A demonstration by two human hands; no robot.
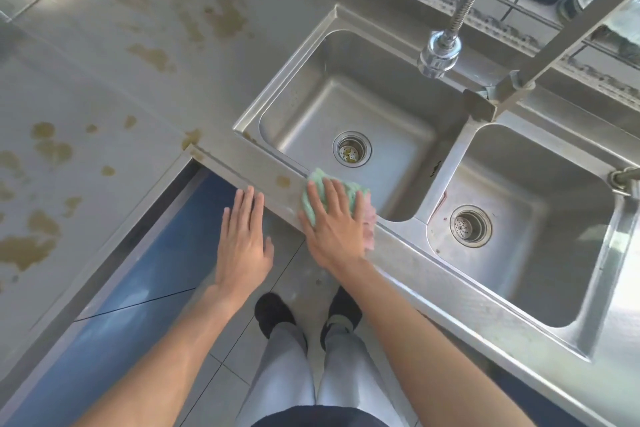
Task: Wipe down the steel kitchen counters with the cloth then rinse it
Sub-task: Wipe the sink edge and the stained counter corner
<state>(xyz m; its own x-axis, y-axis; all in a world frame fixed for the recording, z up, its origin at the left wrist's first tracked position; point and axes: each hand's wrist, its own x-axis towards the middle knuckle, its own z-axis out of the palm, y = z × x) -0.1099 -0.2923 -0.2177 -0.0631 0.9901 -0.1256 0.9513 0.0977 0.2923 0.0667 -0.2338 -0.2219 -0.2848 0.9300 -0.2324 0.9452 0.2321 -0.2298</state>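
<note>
I'm wiping: my right hand (334, 225) presses the crumpled pale green cloth (320, 196) flat-fingered onto the steel counter's front strip (242, 163) beside the left sink basin (349, 121). Next, sweep left over the brown stains (282, 181) (plenty remain). My left hand (242, 236) hovers spread, holding nothing.

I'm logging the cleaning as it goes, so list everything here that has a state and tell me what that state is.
cloth: crumpled, pressed flat on the front sink ledge under the right hand
left hand: open, fingers straight, holding nothing, by the counter edge
counter: unwiped, covered in brown stains
left sink basin: empty, strainer in the drain
right sink basin: empty, strainer in the drain
faucet: no water seen running
</note>
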